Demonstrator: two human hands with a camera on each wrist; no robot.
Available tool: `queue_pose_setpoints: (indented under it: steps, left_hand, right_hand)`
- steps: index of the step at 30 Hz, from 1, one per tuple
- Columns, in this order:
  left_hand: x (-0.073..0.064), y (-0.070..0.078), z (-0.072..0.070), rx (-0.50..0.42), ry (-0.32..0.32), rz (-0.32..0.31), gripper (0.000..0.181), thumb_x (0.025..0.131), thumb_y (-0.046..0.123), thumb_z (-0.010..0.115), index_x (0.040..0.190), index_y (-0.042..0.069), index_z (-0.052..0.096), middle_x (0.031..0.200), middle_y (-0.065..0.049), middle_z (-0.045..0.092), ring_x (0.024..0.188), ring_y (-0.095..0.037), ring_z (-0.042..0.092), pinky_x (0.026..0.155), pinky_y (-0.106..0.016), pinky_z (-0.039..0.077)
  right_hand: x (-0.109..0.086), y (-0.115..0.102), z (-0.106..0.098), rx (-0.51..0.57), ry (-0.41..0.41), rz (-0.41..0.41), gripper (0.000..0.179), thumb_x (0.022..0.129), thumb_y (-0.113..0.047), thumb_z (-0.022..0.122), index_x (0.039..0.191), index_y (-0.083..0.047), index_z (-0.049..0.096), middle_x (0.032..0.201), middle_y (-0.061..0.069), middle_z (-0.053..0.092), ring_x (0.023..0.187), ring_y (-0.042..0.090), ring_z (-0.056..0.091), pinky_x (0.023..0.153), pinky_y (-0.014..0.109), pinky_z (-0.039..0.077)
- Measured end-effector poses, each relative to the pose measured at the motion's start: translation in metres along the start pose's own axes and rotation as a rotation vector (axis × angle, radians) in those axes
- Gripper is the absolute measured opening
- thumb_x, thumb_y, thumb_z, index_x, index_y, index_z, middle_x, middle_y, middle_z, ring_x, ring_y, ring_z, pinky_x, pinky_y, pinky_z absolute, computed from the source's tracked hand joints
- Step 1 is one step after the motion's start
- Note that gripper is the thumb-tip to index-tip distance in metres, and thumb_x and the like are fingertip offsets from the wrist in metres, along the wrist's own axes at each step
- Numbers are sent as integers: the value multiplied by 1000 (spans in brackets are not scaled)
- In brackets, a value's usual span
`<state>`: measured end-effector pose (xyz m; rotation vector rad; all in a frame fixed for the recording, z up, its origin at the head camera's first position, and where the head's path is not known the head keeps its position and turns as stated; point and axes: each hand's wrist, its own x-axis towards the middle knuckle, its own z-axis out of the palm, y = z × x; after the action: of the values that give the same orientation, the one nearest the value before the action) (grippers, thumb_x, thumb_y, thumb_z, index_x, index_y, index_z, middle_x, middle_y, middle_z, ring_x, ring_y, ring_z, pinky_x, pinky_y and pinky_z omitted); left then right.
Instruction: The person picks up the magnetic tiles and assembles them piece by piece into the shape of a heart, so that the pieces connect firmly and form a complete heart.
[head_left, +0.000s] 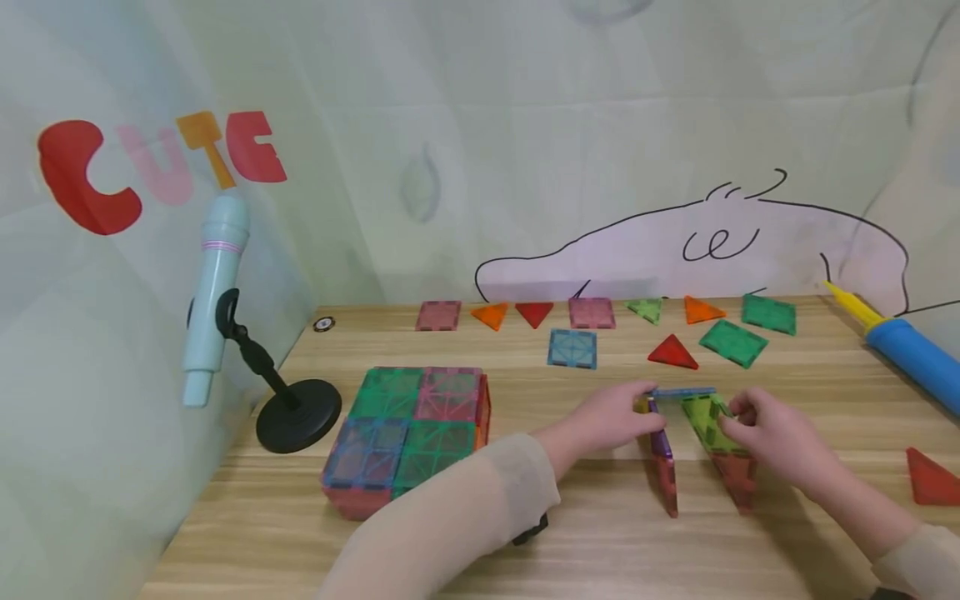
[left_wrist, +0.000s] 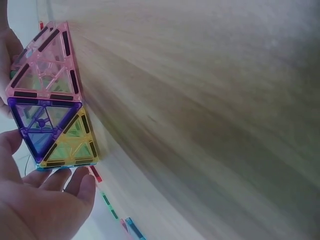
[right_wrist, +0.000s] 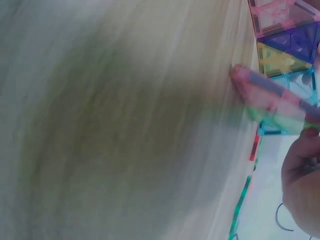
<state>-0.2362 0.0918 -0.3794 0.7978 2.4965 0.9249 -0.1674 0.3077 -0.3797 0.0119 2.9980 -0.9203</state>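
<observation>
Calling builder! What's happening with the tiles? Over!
Left hand grips left tile wall. Right hand pinches green-and-red panel. Loose tiles lie beyond, seemingly out of the way.

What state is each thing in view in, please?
Left hand, gripping the tile wall's far end
Tile wall, standing upright
Purple triangular tile, edge to edge with yellow triangular tile
Right hand, pinching the light-green tile
Light-green tile, tilted
Light-blue microphone, aslant in black stand
Tile block, stacked
Loose blue square tile, lying flat
Blue pump, aslant, partly out of frame
</observation>
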Motion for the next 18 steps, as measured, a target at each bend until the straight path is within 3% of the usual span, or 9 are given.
queue_pose_setpoints:
  steps: [10, 18]
  left_hand:
    - [-4, -2, -5, -14, -17, 9, 55, 91, 40, 58, 141, 24, 44, 139, 8, 46, 126, -12, 43, 101, -32, 37]
    - [-13, -3, -12, 40, -21, 14, 53, 91, 35, 59, 141, 21, 44, 139, 7, 46, 126, -12, 43, 100, -30, 37]
  right_hand:
    - [-2, 4, 4, 54, 15, -35, 35, 91, -23, 61, 107, 7, 52, 76, 4, 56, 67, 16, 50, 52, 25, 43]
    - [-4, -4, 16, 106, 74, -149, 34, 88, -14, 64, 114, 4, 51, 71, 1, 56, 60, 8, 49, 50, 25, 42]
